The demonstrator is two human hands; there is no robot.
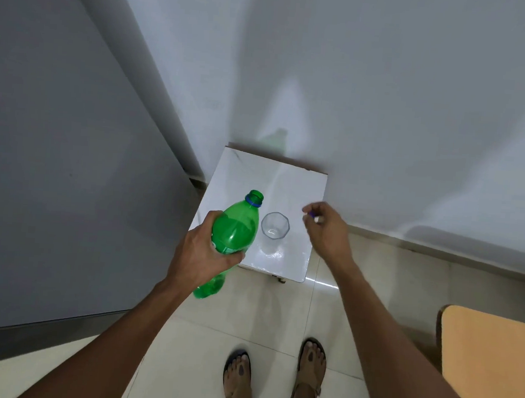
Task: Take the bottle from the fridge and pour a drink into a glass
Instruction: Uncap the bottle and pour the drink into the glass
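— Where's the green bottle (pixel 236 228)?
— Uncapped, tilted, left hand (pixel 201 252) grip wrapped around it, beside the empty glass (pixel 275 225) on the white table (pixel 299 186).
— Right hand (pixel 326 228)?
— Fingers pinching the blue cap (pixel 311 214).

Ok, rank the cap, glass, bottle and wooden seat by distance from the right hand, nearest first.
From the right hand:
1. Cap, in its fingertips.
2. Glass, just left, on the white table.
3. Bottle, further left, in the left hand.
4. Wooden seat, far lower right.
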